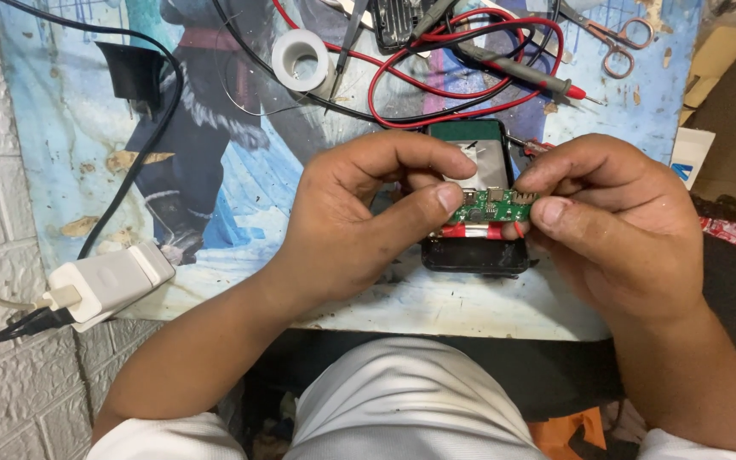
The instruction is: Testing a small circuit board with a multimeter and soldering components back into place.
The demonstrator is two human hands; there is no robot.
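Both hands hold a small green circuit board (496, 205) with metal ports, joined to a silver battery pack (483, 162) with red ends. My left hand (359, 213) pinches the board's left end between thumb and fingers. My right hand (615, 221) pinches its right end. Under the pack lies a dark green and black casing (474, 255) on the table.
A picture mat (87, 128) covers the table. At the back lie a white tape roll (300, 60), red and black probe leads (470, 77), tweezers (347, 47) and scissors (615, 38). A white charger (108, 281) sits at the left edge, a black adapter (134, 72) behind it.
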